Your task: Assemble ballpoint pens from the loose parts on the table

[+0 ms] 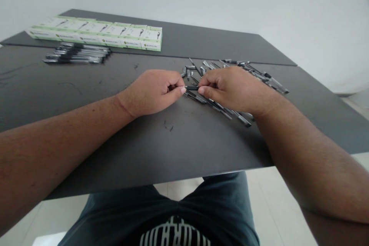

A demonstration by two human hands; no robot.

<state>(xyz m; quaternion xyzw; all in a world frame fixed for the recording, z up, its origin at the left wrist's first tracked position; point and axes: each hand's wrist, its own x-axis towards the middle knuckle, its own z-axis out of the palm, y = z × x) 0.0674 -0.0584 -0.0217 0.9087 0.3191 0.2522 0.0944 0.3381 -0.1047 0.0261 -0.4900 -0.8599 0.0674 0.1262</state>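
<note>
Between my hands, a pen [191, 88] with a dark grip section is held level just above the table. My left hand [157, 90] pinches its left end, at the tip, between thumb and forefinger. My right hand [230, 86] pinches the dark part from the other side, and the rest of the pen is hidden in that hand. Under and around my right hand lies a loose spread of pen parts [219, 108], with clear barrels, thin refills and caps. Some of them are covered by the hand.
At the back left, a row of white and green boxes [95, 32] with pen pictures stands on the dark grey table [138, 153]. In front of it lies a pile of black and clear pens [77, 53]. The table's near edge runs just above my lap.
</note>
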